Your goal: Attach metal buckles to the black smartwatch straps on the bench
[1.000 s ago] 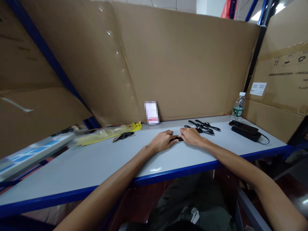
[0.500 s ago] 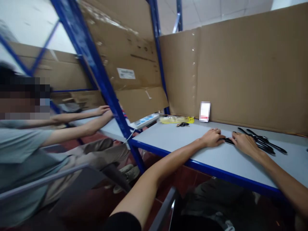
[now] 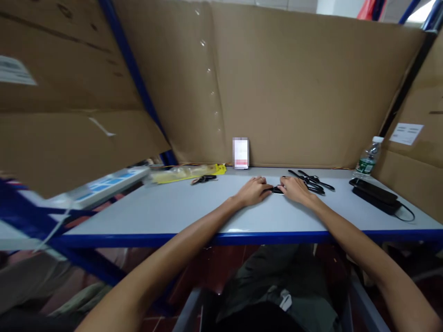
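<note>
My left hand [image 3: 255, 190] lies on the grey-white table with its fingers curled. Its fingertips touch the left end of a slim black object [image 3: 277, 190]. From the other side my right hand [image 3: 295, 188] has its fingers closed on the right end of the same object. Both hands cover most of it, so its kind is hidden. Close behind the right hand lie several long, thin black tools [image 3: 316, 182], crossing one another, with loop-like handles.
On the left are a yellow-edged plastic packet [image 3: 187, 174], a small dark item [image 3: 204, 179] and a white power strip [image 3: 107, 186]. A phone-like screen [image 3: 241, 153] leans on the cardboard wall [image 3: 294, 83]. A water bottle [image 3: 367, 161] and black case [image 3: 375, 196] are right.
My view has swung to the right. The seated person on the left has left the view, and the bottle and black case have come in. Both hands stay at the black object.
</note>
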Available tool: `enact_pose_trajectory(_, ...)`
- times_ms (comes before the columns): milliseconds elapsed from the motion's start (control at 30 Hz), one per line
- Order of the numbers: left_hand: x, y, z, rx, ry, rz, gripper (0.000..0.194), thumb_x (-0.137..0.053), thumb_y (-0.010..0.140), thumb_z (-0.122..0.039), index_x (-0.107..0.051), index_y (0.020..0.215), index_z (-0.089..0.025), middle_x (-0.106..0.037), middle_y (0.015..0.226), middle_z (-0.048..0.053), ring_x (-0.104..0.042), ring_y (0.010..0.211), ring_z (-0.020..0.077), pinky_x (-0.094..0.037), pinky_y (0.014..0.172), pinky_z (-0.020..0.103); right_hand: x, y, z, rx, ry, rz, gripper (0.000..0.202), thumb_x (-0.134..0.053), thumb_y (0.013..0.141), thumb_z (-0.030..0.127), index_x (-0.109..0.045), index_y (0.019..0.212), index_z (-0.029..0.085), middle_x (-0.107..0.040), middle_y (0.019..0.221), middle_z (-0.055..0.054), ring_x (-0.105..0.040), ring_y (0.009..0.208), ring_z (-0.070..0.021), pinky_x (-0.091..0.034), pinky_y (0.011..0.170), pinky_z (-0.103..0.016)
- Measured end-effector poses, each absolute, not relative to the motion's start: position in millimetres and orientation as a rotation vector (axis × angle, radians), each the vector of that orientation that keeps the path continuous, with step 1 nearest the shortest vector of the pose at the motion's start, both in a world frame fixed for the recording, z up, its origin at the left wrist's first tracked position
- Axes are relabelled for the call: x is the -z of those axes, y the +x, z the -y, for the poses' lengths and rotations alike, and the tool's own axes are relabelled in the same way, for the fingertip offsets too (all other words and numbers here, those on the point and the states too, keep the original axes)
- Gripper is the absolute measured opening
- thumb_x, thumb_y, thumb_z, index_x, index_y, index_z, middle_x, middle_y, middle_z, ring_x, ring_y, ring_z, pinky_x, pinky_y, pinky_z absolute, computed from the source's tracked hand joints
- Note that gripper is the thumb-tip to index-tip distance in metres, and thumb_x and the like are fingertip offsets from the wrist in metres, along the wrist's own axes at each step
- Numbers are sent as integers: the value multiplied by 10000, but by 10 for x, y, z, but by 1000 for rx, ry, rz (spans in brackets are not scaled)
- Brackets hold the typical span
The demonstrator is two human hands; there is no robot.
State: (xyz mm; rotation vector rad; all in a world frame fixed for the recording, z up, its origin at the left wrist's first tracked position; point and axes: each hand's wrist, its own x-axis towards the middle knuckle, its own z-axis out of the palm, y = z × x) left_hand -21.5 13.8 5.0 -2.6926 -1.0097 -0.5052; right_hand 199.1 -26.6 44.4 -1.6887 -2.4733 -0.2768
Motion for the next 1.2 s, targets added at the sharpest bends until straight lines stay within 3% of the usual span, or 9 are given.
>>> enact_pose_trajectory(467, -84, -249, -127, 586, -2670, 999, 420, -498, 1036, -365, -688, 1367, -190, -656, 1132, 138, -590, 1088, 278, -467, 962, 428, -466, 2025, 252, 258, -1656, 2434, 395, -399, 1090, 386, -715, 1187, 170, -739, 1226, -174, -698, 1072, -281, -442, 855, -323)
enact_pose_trajectory(867, -128, -190, -44, 491, -2679, 1031, 406, -502, 1011, -248, -689, 1365, -184, -668, 1091, 130, -606, 1062, 266, -471, 958, 410, -420, 2113, 145, 277, -1662, 2397, 369, -434, 1062, 336, -759, 1103, 166, -761, 1133, -172, -696, 969, -258, -409, 787, -317)
enact_pose_trajectory(1200, -61, -223, -147, 545, -2735, 1023, 354, -497, 1029, -266, -761, 1258, -204, -678, 1010, 126, -630, 970, 258, -506, 911, 398, -425, 2135, 124, 273, -1612, 2355, 355, -436, 1045, 308, -767, 1082, 185, -772, 1094, -160, -688, 909, -245, -368, 738, -318)
